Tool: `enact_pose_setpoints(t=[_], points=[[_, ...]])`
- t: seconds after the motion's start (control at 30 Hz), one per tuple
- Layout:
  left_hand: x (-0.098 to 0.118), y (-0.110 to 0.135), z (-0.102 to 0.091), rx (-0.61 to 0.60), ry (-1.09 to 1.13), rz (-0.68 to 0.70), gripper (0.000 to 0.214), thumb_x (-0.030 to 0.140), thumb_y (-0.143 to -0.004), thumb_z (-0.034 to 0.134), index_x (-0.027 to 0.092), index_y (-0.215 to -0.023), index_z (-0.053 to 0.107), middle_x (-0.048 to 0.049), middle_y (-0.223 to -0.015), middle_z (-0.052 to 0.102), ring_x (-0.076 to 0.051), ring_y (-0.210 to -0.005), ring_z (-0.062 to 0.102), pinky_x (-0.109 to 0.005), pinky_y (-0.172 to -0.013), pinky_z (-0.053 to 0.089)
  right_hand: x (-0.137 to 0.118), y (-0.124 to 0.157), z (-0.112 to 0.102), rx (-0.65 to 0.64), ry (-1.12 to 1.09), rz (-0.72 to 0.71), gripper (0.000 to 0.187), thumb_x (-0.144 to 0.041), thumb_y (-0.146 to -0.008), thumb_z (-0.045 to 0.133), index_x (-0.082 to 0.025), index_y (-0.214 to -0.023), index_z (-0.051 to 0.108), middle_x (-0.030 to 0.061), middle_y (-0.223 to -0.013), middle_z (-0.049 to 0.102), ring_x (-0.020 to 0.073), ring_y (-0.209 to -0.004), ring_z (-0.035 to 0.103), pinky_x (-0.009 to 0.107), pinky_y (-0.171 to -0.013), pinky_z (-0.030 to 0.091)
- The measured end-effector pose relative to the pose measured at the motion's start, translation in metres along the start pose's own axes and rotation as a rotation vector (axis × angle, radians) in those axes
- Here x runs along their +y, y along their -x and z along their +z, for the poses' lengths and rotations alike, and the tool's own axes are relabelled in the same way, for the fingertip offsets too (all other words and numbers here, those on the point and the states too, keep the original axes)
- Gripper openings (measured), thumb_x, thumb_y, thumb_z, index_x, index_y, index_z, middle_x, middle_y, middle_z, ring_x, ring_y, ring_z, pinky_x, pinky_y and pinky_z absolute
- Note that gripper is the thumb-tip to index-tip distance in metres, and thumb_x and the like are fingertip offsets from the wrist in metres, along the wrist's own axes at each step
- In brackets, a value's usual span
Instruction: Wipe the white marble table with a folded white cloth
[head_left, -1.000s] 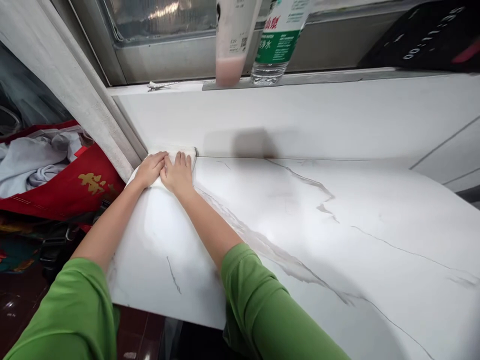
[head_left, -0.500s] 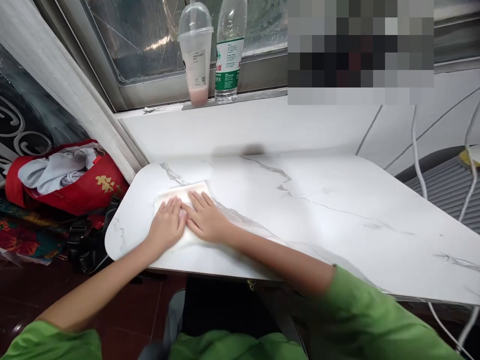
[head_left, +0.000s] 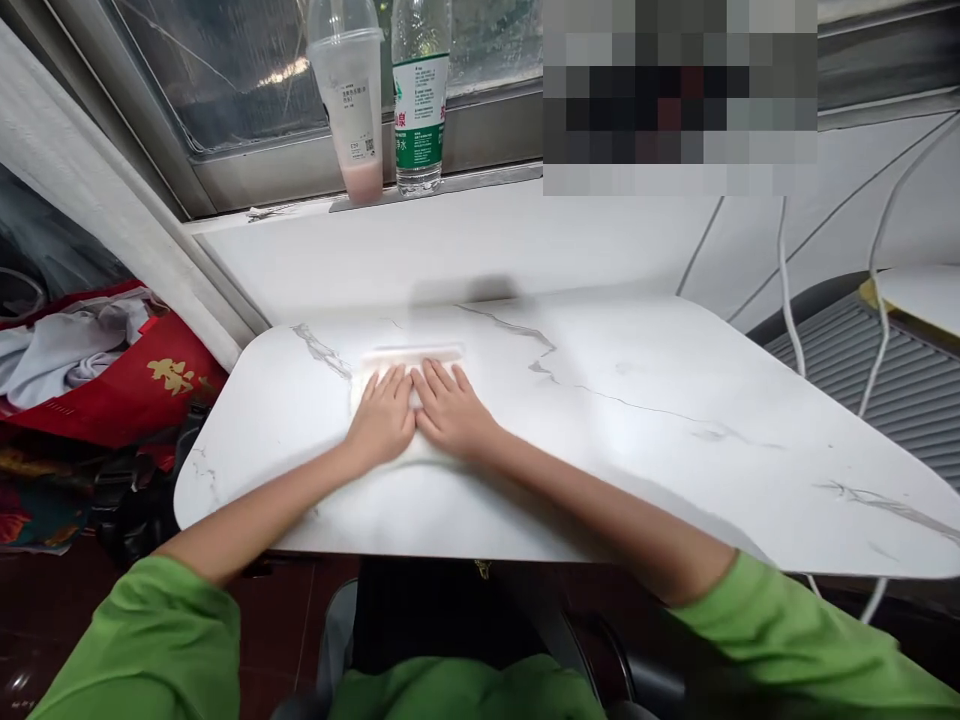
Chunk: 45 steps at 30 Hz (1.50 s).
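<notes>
Both palms press a white cloth flat against a white marble-patterned table. My left hand lies on the cloth's left half with its fingers stretched forward. Beside it, my right hand rests flat on the right half, fingers slightly spread. The hands touch or nearly touch at the thumbs. Most of the cloth is covered by them; its far edge shows beyond the fingertips and a little shows below the palms.
On the window ledge stand a plastic cup with a pink drink and a water bottle. A red bag holding pale fabric sits left of the table. White cables hang at the right, near a grey ribbed surface.
Both hands have slid right along the table with the cloth beneath them. The cloth now lies squarer to the table's far edge. The camera view has shifted slightly.
</notes>
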<state>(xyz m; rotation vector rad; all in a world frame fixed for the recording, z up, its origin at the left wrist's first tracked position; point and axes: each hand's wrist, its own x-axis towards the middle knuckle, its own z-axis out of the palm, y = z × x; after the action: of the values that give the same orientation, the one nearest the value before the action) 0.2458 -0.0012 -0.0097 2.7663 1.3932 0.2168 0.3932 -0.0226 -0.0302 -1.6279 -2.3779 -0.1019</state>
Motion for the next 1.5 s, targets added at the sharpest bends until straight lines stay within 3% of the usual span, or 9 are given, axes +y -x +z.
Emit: enact_pose_setpoints(t=[0.2,0.37,0.53,0.7,0.9,1.13,1.3,1.4,1.5], points=[[-0.034,-0.096,0.008,0.08,0.029,-0.092,0.054,0.012,-0.086,0.034,0.003,-0.138,0.042,-0.0147,-0.15,0.04,-0.022,-0.141,0.031,-0.038,-0.119,0.017,0.062,-0.087,0.015,-0.012,-0.021,-0.021,0.058,-0.028,-0.093,0.029,-0.001,-0.144,0.035,0.0209,-0.151,0.036,0.0303,-0.141,0.03,0.048,-0.115,0.021],[-0.056,-0.146,0.014,0.154,0.066,-0.018,0.044,0.012,-0.084,0.038,0.008,-0.126,0.051,-0.0144,-0.138,0.053,-0.022,-0.13,0.045,-0.038,-0.115,0.025,0.089,-0.122,0.024,0.071,-0.076,0.046,0.055,-0.026,-0.09,0.031,-0.002,-0.139,0.042,0.0215,-0.146,0.043,0.0311,-0.136,0.036,0.048,-0.112,0.023],[-0.066,-0.165,0.018,0.206,0.078,0.01,0.038,0.015,-0.083,0.041,0.01,-0.117,0.056,-0.013,-0.118,0.065,-0.025,-0.114,0.055,-0.038,-0.11,0.033,0.098,-0.131,0.029,0.142,-0.13,0.029,0.05,-0.025,-0.09,0.031,-0.008,-0.134,0.047,0.0162,-0.137,0.054,0.0287,-0.127,0.045,0.045,-0.11,0.026],[-0.063,-0.155,0.019,0.164,0.043,0.005,0.044,0.015,-0.086,0.037,0.009,-0.127,0.05,-0.0141,-0.139,0.052,-0.024,-0.131,0.045,-0.04,-0.116,0.024,0.093,-0.125,0.027,0.121,-0.078,0.065,0.053,-0.026,-0.09,0.032,-0.005,-0.137,0.044,0.0188,-0.144,0.046,0.0296,-0.135,0.038,0.046,-0.112,0.023],[-0.023,-0.101,0.016,0.083,-0.027,0.035,0.054,0.02,-0.089,0.036,0.005,-0.141,0.038,-0.0162,-0.153,0.034,-0.024,-0.143,0.027,-0.043,-0.119,0.014,0.085,-0.071,0.017,0.038,-0.067,-0.009,0.061,-0.036,-0.092,0.034,-0.004,-0.144,0.036,0.0199,-0.152,0.035,0.0293,-0.141,0.031,0.048,-0.114,0.023],[0.072,-0.024,0.002,-0.152,0.086,0.133,0.06,0.033,-0.094,0.033,0.003,-0.146,0.029,-0.0194,-0.156,0.021,-0.031,-0.146,0.014,-0.052,-0.117,0.016,0.085,0.072,-0.016,0.043,-0.108,-0.155,0.063,-0.043,-0.098,0.025,-0.012,-0.152,0.02,0.0143,-0.155,0.028,0.0258,-0.145,0.021,0.052,-0.116,0.021],[0.126,0.003,-0.008,-0.212,0.123,0.293,0.062,0.04,-0.093,0.036,0.002,-0.143,0.036,-0.0221,-0.153,0.027,-0.032,-0.143,0.024,-0.048,-0.117,0.021,0.082,0.153,-0.034,0.057,-0.121,-0.045,0.07,-0.036,-0.094,0.035,-0.023,-0.155,0.003,0.0088,-0.156,0.027,0.0256,-0.143,0.026,0.054,-0.114,0.029],[0.142,-0.002,0.001,-0.164,0.135,0.352,0.058,0.037,-0.092,0.038,0.003,-0.14,0.041,-0.0202,-0.152,0.032,-0.031,-0.143,0.025,-0.048,-0.118,0.019,0.082,0.166,-0.032,0.091,-0.096,0.15,0.072,-0.026,-0.091,0.032,-0.021,-0.155,-0.001,0.0099,-0.153,0.033,0.026,-0.14,0.034,0.056,-0.111,0.033],[0.145,-0.025,0.013,-0.095,0.154,0.327,0.056,0.033,-0.092,0.036,0.006,-0.141,0.039,-0.0177,-0.153,0.032,-0.03,-0.144,0.023,-0.05,-0.118,0.015,0.094,0.146,-0.026,0.095,-0.04,0.231,0.065,-0.022,-0.089,0.03,-0.017,-0.153,0.02,0.0111,-0.149,0.041,0.027,-0.139,0.036,0.057,-0.11,0.033]])
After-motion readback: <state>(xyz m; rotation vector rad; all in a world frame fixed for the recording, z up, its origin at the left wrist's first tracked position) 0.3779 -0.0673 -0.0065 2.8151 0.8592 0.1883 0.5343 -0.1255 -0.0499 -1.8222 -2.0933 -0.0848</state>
